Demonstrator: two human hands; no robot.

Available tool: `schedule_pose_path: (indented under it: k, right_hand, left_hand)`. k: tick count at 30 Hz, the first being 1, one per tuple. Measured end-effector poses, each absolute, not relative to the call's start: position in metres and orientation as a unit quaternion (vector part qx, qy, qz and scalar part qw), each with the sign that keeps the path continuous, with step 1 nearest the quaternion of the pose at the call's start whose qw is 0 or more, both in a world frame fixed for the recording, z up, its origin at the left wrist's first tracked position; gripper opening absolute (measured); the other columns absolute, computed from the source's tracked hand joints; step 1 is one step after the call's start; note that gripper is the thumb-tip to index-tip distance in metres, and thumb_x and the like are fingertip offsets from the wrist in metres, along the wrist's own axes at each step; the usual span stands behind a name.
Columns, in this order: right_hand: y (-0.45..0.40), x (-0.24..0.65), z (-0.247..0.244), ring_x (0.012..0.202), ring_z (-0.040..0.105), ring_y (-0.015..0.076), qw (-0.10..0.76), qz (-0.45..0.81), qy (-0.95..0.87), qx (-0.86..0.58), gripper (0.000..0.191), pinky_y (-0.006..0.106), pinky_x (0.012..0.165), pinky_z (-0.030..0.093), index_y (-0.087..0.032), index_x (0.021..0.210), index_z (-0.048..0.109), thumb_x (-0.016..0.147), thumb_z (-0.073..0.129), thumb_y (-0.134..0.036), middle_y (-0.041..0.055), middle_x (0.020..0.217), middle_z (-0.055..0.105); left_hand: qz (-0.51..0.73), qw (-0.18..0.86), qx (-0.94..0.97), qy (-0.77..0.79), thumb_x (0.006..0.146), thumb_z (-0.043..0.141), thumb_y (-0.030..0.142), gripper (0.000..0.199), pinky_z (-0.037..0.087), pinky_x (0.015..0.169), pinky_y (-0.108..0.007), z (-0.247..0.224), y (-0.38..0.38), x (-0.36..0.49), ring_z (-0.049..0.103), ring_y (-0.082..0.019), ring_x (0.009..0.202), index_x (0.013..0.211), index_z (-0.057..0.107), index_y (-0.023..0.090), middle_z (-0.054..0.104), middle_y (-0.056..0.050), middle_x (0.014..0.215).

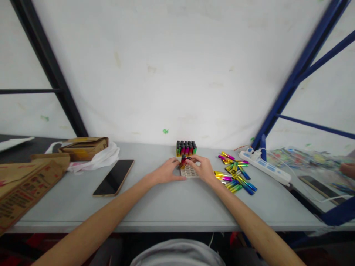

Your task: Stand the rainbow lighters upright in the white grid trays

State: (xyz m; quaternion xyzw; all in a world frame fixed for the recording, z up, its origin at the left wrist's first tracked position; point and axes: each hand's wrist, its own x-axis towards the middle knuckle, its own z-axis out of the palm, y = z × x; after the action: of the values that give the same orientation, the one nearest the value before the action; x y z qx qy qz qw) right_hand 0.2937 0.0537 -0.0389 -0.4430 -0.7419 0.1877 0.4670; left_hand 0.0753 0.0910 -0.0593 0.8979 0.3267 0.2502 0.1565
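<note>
A small pale tray point(190, 172) with rows of round cells lies on the table in front of me. My left hand point(167, 172) grips it from the left side, the thumb along its near edge and the fingers behind. Over the tray's far left part, my right hand point(203, 168) pinches a dark-topped lighter point(183, 162); its fingers partly hide it. Just behind stands a tight block of upright lighters point(186, 148) with black tops and shiny multicoloured bodies. Right of the tray lies a loose pile of shiny coloured tubes or sleeves point(235, 171).
A phone point(114, 178) lies to the left on the grey table point(155, 210). Beyond it are cardboard boxes point(33, 184) and a white plastic bag point(107, 159). A power strip point(264, 166) with a cable lies right. Another person's hand point(348, 170) shows at the right edge.
</note>
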Motion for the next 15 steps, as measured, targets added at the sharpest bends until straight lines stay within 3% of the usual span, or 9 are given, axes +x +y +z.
schedule_pose_path:
  k: [11,15]
  right_hand:
    - [0.065,0.303,-0.039,0.084,0.066,0.0216,0.353,0.107,-0.833,-0.413,0.037,0.031,0.079,0.047,-0.022,0.104,0.072,0.101,0.053,-0.053,0.0089,0.097,0.075]
    - [0.064,0.292,-0.043,0.068,0.061,0.0185,0.319,0.033,-0.840,-0.437,0.029,0.028,0.070,0.041,-0.022,0.101,0.069,0.098,0.062,-0.049,0.0052,0.079,0.072]
  left_hand:
    - [0.245,0.152,0.900,0.327,0.076,0.078,0.064,0.064,0.048,0.108,-0.047,-0.060,0.092,0.075,0.060,-0.033,0.118,0.122,0.066,0.020,0.065,-0.012,0.122]
    - [0.240,0.146,0.904,0.323,0.077,0.077,0.062,0.058,0.048,0.107,-0.046,-0.060,0.093,0.075,0.060,-0.032,0.116,0.117,0.067,0.020,0.066,-0.011,0.120]
